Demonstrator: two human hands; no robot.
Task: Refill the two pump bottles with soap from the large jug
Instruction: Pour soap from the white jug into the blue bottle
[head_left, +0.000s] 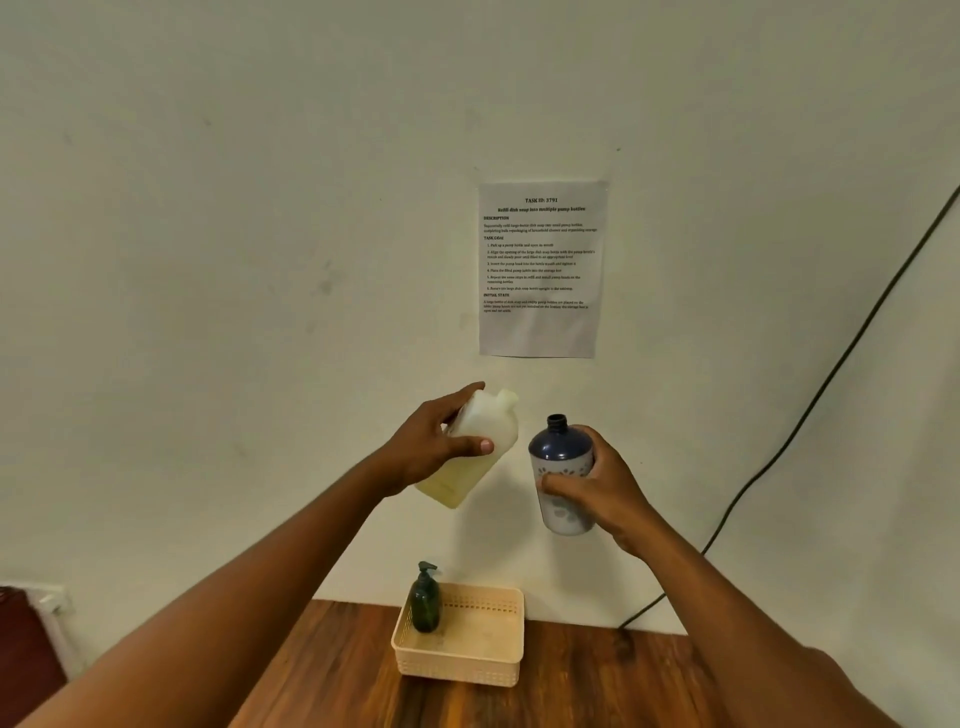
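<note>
**Second bottle up for its pour**

At the bottom of the frame ran the wooden bench (597, 691), and on it, low centre, sat one cream basket (467, 670) with one dark green pump bottle (426, 605) standing upright in its left corner, pump head on. That one looked finished and put away, so by my reckoning this was the second refill.

Higher up, mid-frame, both hands were raised clear of the bench. The right hand (597, 488) was wrapped round the one blue and white bottle (561, 473), fingers and thumb curled about its body, mouth open and pointing up, no pump fitted. Just left of it, the left hand (436, 441) gripped the one large jug (478, 447) round its upper part, tilted with the spout toward the upper right; yellowish soap lay pooled in its lower end. I could not tell whether a cap sat on the spout. Spout and bottle mouth were near but apart, and no stream showed.

The next move would call for bringing the spout over that narrow mouth and tipping slowly.

Behind, on the wall, hung one printed sheet (540, 270), and one dark cable (810, 410) ran down the right side.
</note>
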